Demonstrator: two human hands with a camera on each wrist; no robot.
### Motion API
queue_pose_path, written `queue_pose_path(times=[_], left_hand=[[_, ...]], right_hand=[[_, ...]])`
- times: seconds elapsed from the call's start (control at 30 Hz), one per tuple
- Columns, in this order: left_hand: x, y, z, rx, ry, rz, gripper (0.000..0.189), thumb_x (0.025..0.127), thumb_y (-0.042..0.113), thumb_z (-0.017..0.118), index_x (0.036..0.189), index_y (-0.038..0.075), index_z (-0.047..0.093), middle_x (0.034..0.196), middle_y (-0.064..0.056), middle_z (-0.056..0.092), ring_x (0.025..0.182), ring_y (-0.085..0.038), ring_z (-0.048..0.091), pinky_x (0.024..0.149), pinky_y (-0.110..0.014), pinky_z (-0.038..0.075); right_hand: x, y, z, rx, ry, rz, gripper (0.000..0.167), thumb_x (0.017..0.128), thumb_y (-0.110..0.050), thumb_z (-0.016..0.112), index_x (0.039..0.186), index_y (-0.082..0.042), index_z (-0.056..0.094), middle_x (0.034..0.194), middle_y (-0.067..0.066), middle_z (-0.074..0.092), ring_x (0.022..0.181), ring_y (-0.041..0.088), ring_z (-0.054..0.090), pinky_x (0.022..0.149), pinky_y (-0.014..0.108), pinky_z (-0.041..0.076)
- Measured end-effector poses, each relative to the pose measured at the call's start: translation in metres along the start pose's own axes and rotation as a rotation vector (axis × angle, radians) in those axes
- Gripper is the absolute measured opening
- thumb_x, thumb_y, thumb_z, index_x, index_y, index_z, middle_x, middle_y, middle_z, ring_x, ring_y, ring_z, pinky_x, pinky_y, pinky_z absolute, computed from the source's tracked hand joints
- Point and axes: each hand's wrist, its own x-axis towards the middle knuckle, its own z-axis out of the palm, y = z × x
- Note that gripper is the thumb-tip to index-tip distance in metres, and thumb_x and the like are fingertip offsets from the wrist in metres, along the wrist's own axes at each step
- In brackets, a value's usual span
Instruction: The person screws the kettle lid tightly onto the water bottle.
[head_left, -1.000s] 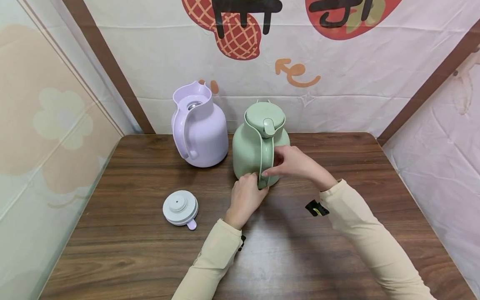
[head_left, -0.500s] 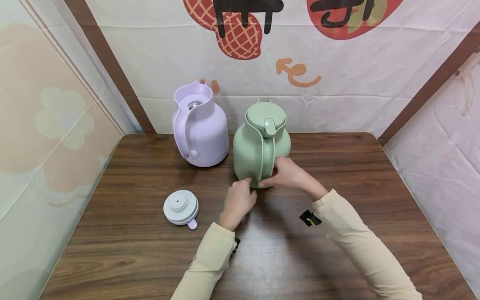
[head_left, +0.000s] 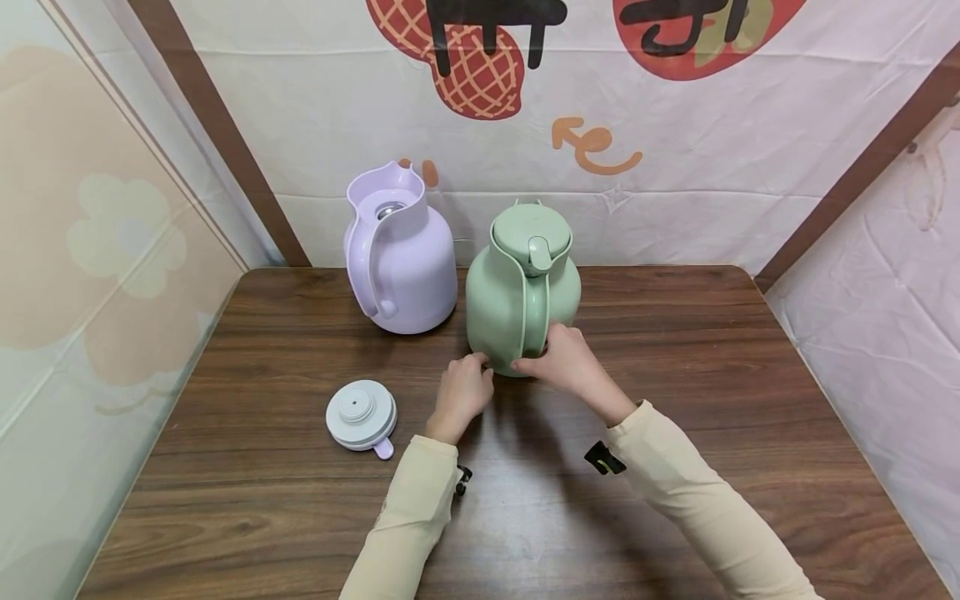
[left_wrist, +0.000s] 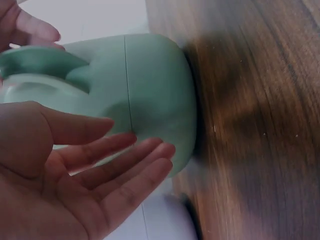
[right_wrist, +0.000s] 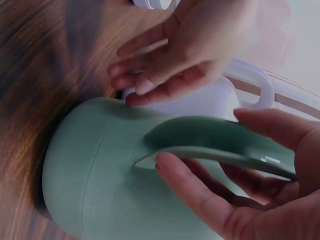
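Note:
A green thermos jug (head_left: 495, 304) stands upright at the back of the table, lid (head_left: 531, 229) on and handle (head_left: 536, 312) facing me. At the lower part of that handle is my right hand (head_left: 570, 362). The right wrist view has its thumb at one edge of the handle (right_wrist: 200, 132) and the other fingers curled round the opposite side. Beside the jug's lower left is my left hand (head_left: 463, 390), thumb and fingers loosely bent with nothing between them. Its fingertips overlap the green body (left_wrist: 150, 95) in the left wrist view.
A lilac thermos jug (head_left: 420, 271) without its lid stands to the left of the green one. Its grey-and-lilac lid (head_left: 362, 414) lies upside down on the dark wooden table (head_left: 247, 467). A printed cloth wall (head_left: 675, 167) rises right behind the table.
My left hand has drawn away from the green jug's handle, leftward and slightly toward me. My right hand has slid a little lower along the handle. Both jugs stay in place.

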Motion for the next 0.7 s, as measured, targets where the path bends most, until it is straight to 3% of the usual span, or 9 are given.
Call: queue_pose_path(times=[0.13,0.47,0.7], left_hand=[[0.005,0.0,-0.004,-0.009,-0.001,0.013,0.021,0.088,0.011,0.058,0.103,-0.001,0.065,0.098,-0.016,0.065,0.089,-0.034,0.06,0.076,-0.043,0.047],[0.017,-0.011,-0.008,-0.041,-0.028,-0.034,0.022,0.088,0.018,0.059,0.099,0.0,0.061,0.082,-0.01,0.061,0.075,-0.027,0.058,0.068,-0.039,0.045],[0.021,-0.015,-0.006,-0.056,-0.021,-0.054,0.033,0.091,0.017,0.052,0.117,-0.004,0.055,0.102,-0.015,0.063,0.096,-0.034,0.058,0.082,-0.043,0.045]], right_hand=[[-0.003,-0.001,0.003,-0.004,0.049,0.008,0.027,0.07,-0.016,0.071,0.086,0.003,0.061,0.074,0.011,0.062,0.063,0.02,0.054,0.056,0.033,0.044],[-0.006,-0.002,0.006,0.015,0.082,-0.003,0.018,0.073,-0.014,0.069,0.08,0.0,0.06,0.066,0.006,0.058,0.055,0.016,0.049,0.051,0.029,0.042],[-0.004,-0.002,0.007,0.02,0.086,-0.012,0.017,0.073,-0.013,0.069,0.079,-0.001,0.06,0.066,0.005,0.058,0.056,0.016,0.05,0.052,0.029,0.042]])
